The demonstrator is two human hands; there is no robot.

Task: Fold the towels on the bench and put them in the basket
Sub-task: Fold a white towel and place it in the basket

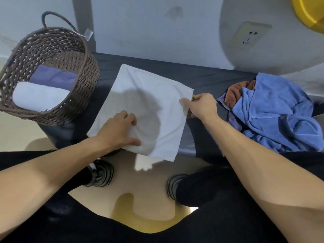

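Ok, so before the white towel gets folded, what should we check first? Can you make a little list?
1. White towel spread flat on the bench: mostly ok, a few wrinkles near the left hand.
2. Left hand pressing the towel down: ok.
3. Right hand pinching the towel's right edge: ok.
4. Near corner on the bench: not ok, it hangs over the front edge.
5. Room in the basket: ok, it holds a purple towel and a white rolled towel, with space above.
6. More towels waiting: ok, a blue and orange pile lies to the right.
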